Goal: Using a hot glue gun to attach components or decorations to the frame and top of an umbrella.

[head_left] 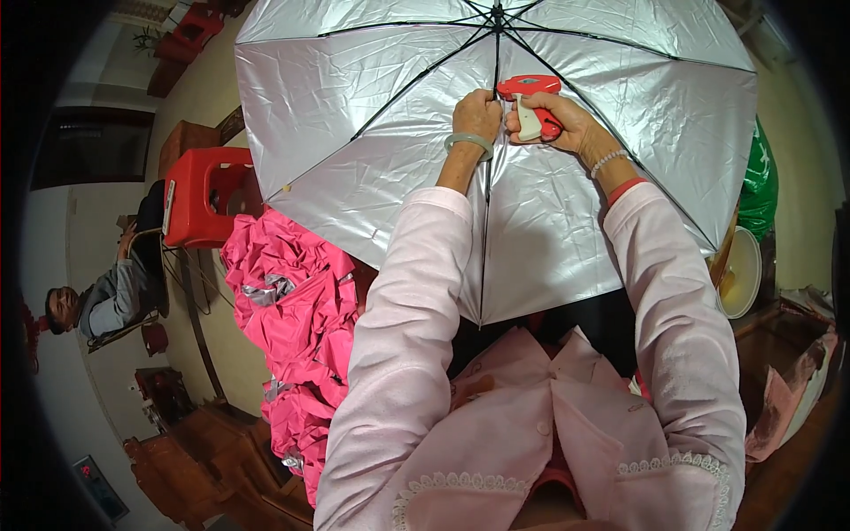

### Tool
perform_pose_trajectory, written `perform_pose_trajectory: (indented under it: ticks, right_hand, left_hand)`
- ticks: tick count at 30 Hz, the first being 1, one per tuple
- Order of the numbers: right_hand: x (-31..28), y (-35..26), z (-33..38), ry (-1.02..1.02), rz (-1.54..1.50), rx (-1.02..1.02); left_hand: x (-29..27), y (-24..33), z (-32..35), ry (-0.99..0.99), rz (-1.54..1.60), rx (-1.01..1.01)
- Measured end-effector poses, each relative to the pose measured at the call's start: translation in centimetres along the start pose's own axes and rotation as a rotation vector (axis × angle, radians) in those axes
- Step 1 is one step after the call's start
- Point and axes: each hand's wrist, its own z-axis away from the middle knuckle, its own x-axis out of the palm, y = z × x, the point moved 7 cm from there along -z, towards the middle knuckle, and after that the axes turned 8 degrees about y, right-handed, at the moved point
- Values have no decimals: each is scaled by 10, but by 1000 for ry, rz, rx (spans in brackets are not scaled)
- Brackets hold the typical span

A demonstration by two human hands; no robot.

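Note:
An opened umbrella (372, 168) lies spread before me, its silver inner side and black ribs facing up. My left hand (478, 115) is closed at the middle rib, seemingly pinching the rib and cloth there; its fingertips are mostly hidden. Close beside it, my right hand (567, 124) grips a red-and-white hand tool (531, 86) with a pale lever under its red body. The tool's front end sits right by the rib and my left fingers. Whether it touches the rib, I cannot tell.
Bright pink cloth with silver patches (297, 292) is heaped at the left, near a red plastic stool (208, 199). A person (115, 288) sits farther left. On the right are a green bag (759, 181), a whitish tub (742, 273) and a wooden box (770, 332).

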Motion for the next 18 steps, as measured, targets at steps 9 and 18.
perform_pose_trajectory:
  ticks: [9, 18]
  right_hand:
    - [-3, 2, -6, -42, -26, 32]
    - [-3, 1, -4, -23, -16, 8]
  left_hand:
    - [2, 0, -1, 12, -21, 22]
    - [1, -2, 0, 6, -6, 0]
